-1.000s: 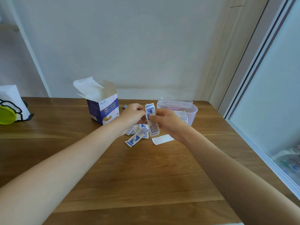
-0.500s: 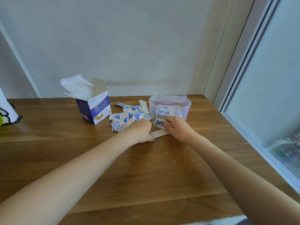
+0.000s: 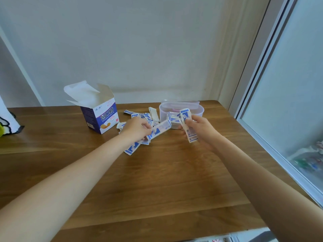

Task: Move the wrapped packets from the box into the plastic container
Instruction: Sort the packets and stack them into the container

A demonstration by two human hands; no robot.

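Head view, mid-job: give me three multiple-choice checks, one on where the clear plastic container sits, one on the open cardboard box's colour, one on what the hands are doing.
1. Where does the clear plastic container stand relative to the open cardboard box?
A. To its right
B. To its left
C. On top of it

2. What colour is the printed side of the box?
A. Red
B. Purple and white
C. Green

3. What are the hands doing?
A. Both rest flat on the wooden table
B. Only the left hand holds something
C. Each grips wrapped packets

Answers: 1 A, the container stands near the table's right end. 2 B, purple panels with a white lower part. 3 C, the left hand and right hand each grip blue-and-white wrapped packets.
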